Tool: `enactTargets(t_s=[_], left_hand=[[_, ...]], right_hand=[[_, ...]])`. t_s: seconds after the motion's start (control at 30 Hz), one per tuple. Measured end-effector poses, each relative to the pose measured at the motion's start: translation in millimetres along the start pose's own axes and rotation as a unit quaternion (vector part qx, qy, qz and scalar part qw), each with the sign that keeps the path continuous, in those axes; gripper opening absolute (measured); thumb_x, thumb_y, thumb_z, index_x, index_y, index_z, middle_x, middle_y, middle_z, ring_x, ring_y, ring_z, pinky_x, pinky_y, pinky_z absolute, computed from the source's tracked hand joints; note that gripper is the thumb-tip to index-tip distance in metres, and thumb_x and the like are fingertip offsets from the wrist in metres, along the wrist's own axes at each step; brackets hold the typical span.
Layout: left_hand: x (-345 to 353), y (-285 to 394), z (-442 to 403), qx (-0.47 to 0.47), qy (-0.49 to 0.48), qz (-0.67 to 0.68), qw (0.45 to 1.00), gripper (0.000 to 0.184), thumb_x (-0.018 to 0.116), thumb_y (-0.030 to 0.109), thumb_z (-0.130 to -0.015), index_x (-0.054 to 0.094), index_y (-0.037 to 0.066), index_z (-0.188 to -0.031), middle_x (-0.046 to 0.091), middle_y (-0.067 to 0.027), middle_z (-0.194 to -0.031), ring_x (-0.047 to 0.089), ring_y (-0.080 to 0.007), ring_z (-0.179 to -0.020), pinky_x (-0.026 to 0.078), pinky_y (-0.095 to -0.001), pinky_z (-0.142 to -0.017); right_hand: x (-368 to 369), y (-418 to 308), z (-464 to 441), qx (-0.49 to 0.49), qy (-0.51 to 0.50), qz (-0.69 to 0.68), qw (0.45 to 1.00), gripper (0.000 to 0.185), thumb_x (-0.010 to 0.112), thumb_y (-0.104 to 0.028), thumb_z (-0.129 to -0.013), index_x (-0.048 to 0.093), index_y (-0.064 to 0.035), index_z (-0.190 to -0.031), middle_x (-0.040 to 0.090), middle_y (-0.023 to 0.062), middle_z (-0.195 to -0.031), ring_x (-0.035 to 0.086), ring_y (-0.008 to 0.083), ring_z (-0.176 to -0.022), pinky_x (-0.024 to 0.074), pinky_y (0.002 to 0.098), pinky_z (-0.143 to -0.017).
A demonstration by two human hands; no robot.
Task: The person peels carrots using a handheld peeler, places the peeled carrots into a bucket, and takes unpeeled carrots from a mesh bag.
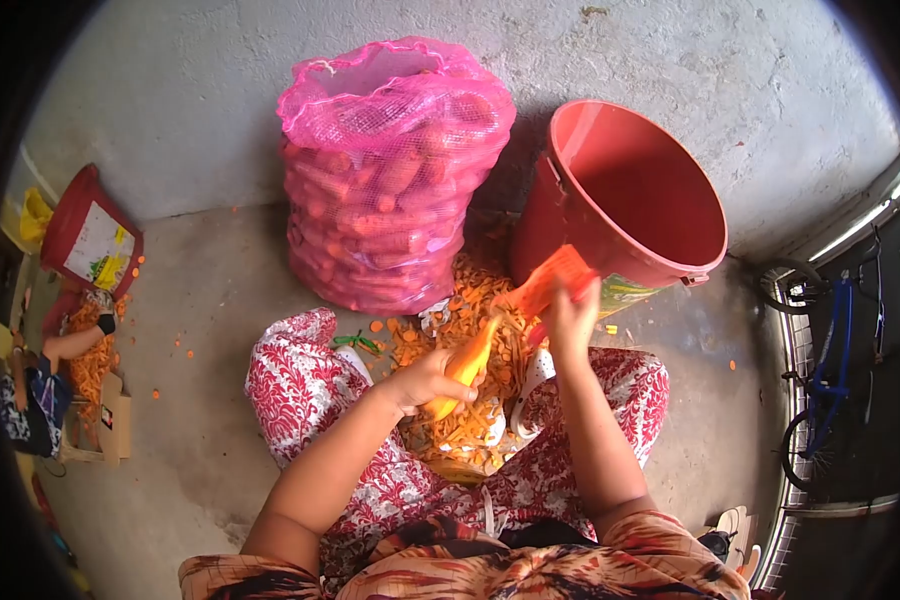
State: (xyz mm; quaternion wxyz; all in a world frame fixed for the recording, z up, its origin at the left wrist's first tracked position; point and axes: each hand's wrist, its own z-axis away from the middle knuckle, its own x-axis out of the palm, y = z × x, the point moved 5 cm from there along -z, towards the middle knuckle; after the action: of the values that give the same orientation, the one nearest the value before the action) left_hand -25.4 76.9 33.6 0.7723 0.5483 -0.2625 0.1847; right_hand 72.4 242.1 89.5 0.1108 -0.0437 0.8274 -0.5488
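Smooth, tapered yellow-orange carrot (475, 353) gripped in your left hand (432, 384)

Your left fingers are closed around the carrot's near end; its tip slants forward and toward your right hand (573, 318). Your right hand is slightly farther ahead, fingers curled on a bright orange-red object (554, 278), too blurred to identify; whether that touches the carrot, I cannot tell. Below both hands, a loose heap of thin orange peelings (470, 437) lies between your legs in red-and-white patterned cloth trousers (300, 385). Ahead of your left hand stands a tall pink mesh sack (390, 200) packed with carrots; ahead of your right, a deep round red plastic bucket (610, 165). Beyond them rises a rough grey wall (240, 110). Well off to your right hand's right is a blue-framed bicycle (832, 370).
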Motion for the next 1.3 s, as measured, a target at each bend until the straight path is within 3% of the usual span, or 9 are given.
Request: enactTargets(t_s=[0.1,0.27,0.43,0.57,0.7,0.87,1.03,1.13,1.3], left_hand=[[7,-1,3,-0.005,-0.041,-0.025,0.999,0.033,0.063,0.001,-0.063,0.046,0.004,-0.092,0.048,-0.0023,-0.08,0.051,-0.0111,-0.065,0.046,-0.0235,-0.053],[0,-2,0,-0.005,-0.005,-0.016,1.0,0.034,0.064,0.003,-0.064,0.047,0.004,-0.094,0.049,-0.0017,-0.079,0.052,-0.0112,-0.068,0.045,-0.0242,-0.057],[0,-1,0,0.013,0.037,-0.048,0.998,0.036,0.065,0.002,-0.064,0.047,0.003,-0.095,0.049,-0.0023,-0.078,0.053,-0.0111,-0.066,0.046,-0.0232,-0.054],[-2,-5,-3,0.035,0.007,-0.077,0.996,0.039,0.066,0.001,-0.063,0.047,0.004,-0.096,0.05,-0.0025,-0.078,0.053,-0.0109,-0.065,0.045,-0.0233,-0.053],[6,-3,1,0.007,-0.032,-0.101,0.994,0.042,0.065,0.005,-0.064,0.045,0.003,-0.102,0.049,-0.0016,-0.081,0.051,-0.0114,-0.074,0.045,-0.0245,-0.066],[2,0,1,0.001,-0.025,0.085,0.996,0.035,0.059,0.005,-0.065,0.044,0.003,-0.097,0.045,-0.0036,-0.072,0.047,-0.0113,-0.059,0.043,-0.0247,-0.045],[10,3,5,0.001,-0.059,0.163,0.985,0.034,0.06,0.005,-0.065,0.045,0.003,-0.096,0.045,-0.0045,-0.07,0.046,-0.0115,-0.057,0.042,-0.0249,-0.043],[13,1,4,0.009,-0.092,0.168,0.981,0.033,0.059,0.004,-0.065,0.046,0.003,-0.095,0.043,-0.0046,-0.067,0.045,-0.0116,-0.055,0.041,-0.0251,-0.041],[9,3,2,0.024,-0.069,0.135,0.988,0.041,0.058,0.002,-0.065,0.041,0.005,-0.103,0.043,-0.0059,-0.07,0.044,-0.0117,-0.054,0.04,-0.0249,-0.04]], right_hand=[[-22,1,-21,0.166,0.068,-0.087,0.98,0.011,0.051,-0.006,-0.082,0.043,-0.0044,-0.089,0.05,0.0023,-0.068,0.048,0.0073,-0.054,0.0408,0.0213,-0.047],[0,3,5,0.149,-0.027,-0.201,0.968,0.017,0.051,-0.005,-0.082,0.044,-0.0059,-0.097,0.053,0.002,-0.079,0.05,0.0078,-0.063,0.0425,0.0212,-0.054],[28,-16,42,0.099,-0.166,-0.014,0.981,0.016,0.052,-0.003,-0.081,0.044,-0.0014,-0.095,0.052,0.002,-0.08,0.047,0.0071,-0.069,0.0407,0.0215,-0.061],[10,-3,13,0.049,-0.067,-0.033,0.996,0.014,0.05,0.001,-0.076,0.044,-0.003,-0.088,0.049,0.0025,-0.073,0.046,0.0083,-0.07,0.0397,0.0227,-0.062],[-23,7,-23,0.136,0.07,-0.119,0.981,0.011,0.05,-0.006,-0.08,0.044,-0.0059,-0.09,0.052,0.0034,-0.071,0.047,0.0072,-0.052,0.0375,0.0199,-0.042],[1,0,5,0.205,-0.023,-0.218,0.954,0.012,0.053,-0.011,-0.081,0.046,-0.0074,-0.089,0.054,0.0012,-0.065,0.045,0.0052,-0.043,0.0291,0.0174,-0.033],[27,-25,38,0.141,-0.144,-0.23,0.952,0.023,0.053,-0.01,-0.083,0.043,-0.0022,-0.102,0.054,0.0038,-0.083,0.053,0.0093,-0.073,0.0452,0.0227,-0.064],[31,-28,38,0.123,-0.176,-0.189,0.958,0.021,0.051,-0.01,-0.083,0.043,-0.0024,-0.102,0.053,0.0024,-0.085,0.052,0.0082,-0.074,0.0438,0.0223,-0.065],[3,-2,-8,0.151,-0.009,-0.207,0.966,0.013,0.054,-0.011,-0.082,0.046,-0.0058,-0.091,0.053,0.0021,-0.074,0.05,0.0076,-0.059,0.0406,0.0199,-0.049]])
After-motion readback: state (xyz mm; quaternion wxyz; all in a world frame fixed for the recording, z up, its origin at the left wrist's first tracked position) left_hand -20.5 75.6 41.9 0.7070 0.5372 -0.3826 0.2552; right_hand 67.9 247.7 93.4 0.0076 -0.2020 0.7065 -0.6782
